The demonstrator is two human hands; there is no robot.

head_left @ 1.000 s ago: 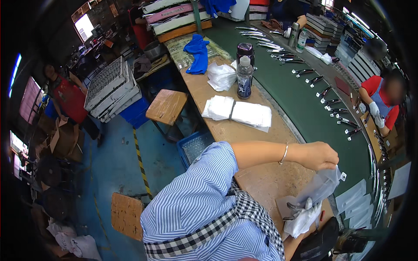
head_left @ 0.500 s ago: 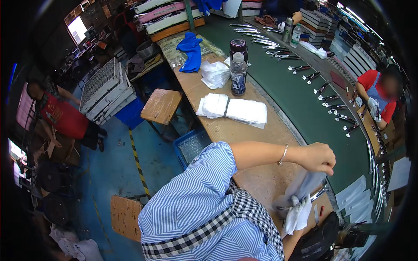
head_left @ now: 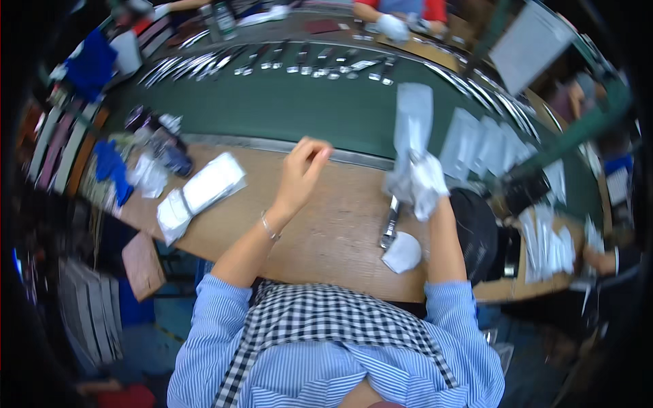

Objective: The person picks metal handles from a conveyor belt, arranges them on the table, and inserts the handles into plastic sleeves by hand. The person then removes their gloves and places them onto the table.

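Observation:
My right hand (head_left: 427,182), in a white glove, grips a translucent plastic sleeve (head_left: 413,112) that reaches out over the green belt. Just below that hand a shiny metal tool, like a wrench (head_left: 390,223), points toward me on the brown table; its upper end is hidden by the sleeve and glove. A rounded white piece (head_left: 403,254) touches or lies beside its lower end. Over the table's far edge hangs my bare left hand (head_left: 304,170), a bracelet on its wrist, fingers curled together with nothing visible in them. A banded stack of white sleeves (head_left: 203,194) lies to its left.
Metal tools (head_left: 313,60) line the green belt (head_left: 286,102). More clear sleeves (head_left: 479,146) lie at its right. Bottles (head_left: 166,146) and a blue cloth (head_left: 112,170) are at left. A black bag (head_left: 473,231) adjoins my right forearm. A gloved co-worker (head_left: 393,27) works across the belt.
The view has swung right. My left hand has come away from the sleeve and back to the left. My right hand still holds the sleeve, now stretched out over the belt.

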